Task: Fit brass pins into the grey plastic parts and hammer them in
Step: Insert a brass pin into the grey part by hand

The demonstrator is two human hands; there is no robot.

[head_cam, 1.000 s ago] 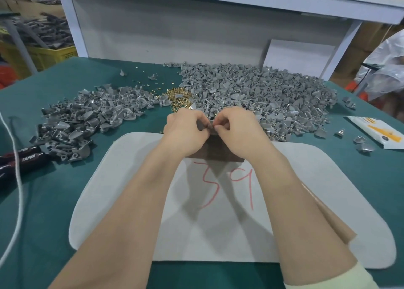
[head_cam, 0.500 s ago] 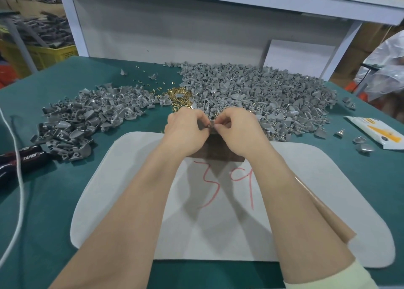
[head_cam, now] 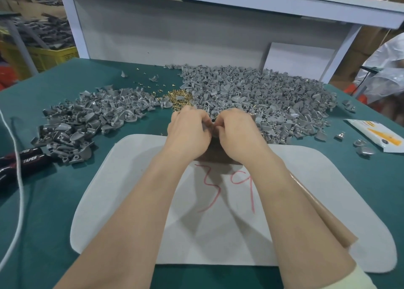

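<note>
Head view: left hand (head_cam: 188,132), right hand (head_cam: 239,133), both curled round one grey part (head_cam: 209,125); two heaps (head_cam: 262,98).

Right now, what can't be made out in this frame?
Head view: grey part pinched between left hand and right hand shows only a sliver; any pin is hidden by fingers.
Brown block beneath: mostly covered by hands.
Black-handled tool: cut off by left edge.

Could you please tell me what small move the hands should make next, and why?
Probably press the pin fully into the part before setting it down. The left hand and right hand both pinch the small grey part, fingertips meeting, over the brown block; the pin is hidden, so it may not be seated yet.
</note>
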